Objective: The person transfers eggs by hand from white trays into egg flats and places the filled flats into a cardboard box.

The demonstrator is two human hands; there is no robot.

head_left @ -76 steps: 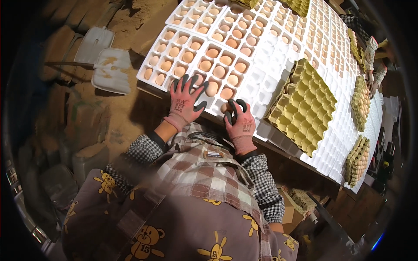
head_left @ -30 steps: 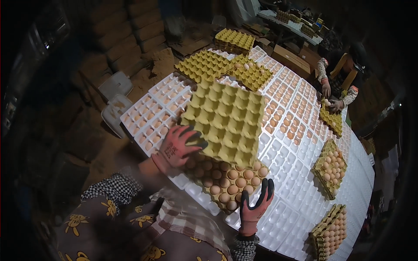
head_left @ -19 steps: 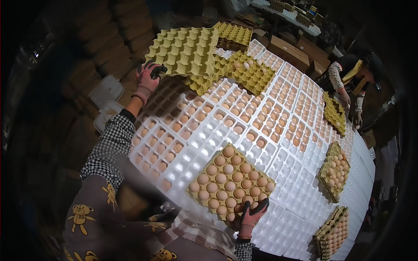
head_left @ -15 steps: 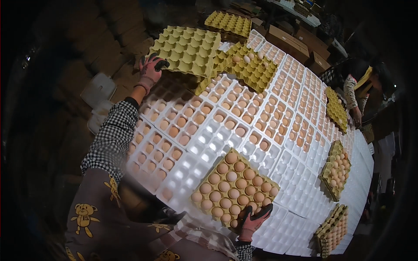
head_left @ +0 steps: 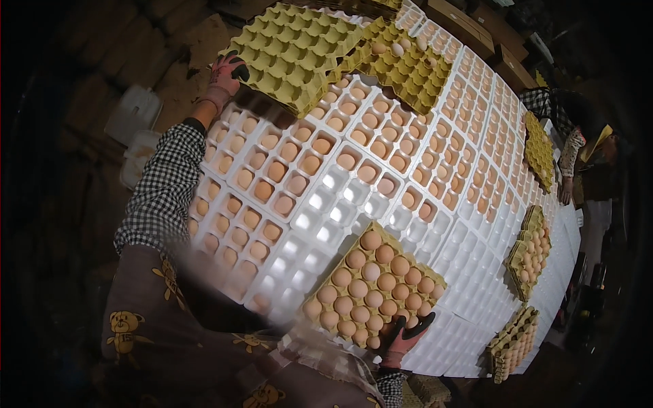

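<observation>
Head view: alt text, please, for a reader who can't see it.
A person's gloved right hand grips a full egg tray at its near edge, while the left hand holds a stack of empty yellow trays at the far left. Both lie on a white grid table partly filled with eggs; another person works at the right.

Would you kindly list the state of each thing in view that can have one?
left hand: gloved, gripping the edge of the empty yellow tray
empty yellow tray: no eggs in it, lying on another yellow tray
right hand: gloved, gripping the near edge of the full egg tray
full egg tray: filled with eggs, resting on the white grid
white grid: partly filled, middle cells empty
</observation>
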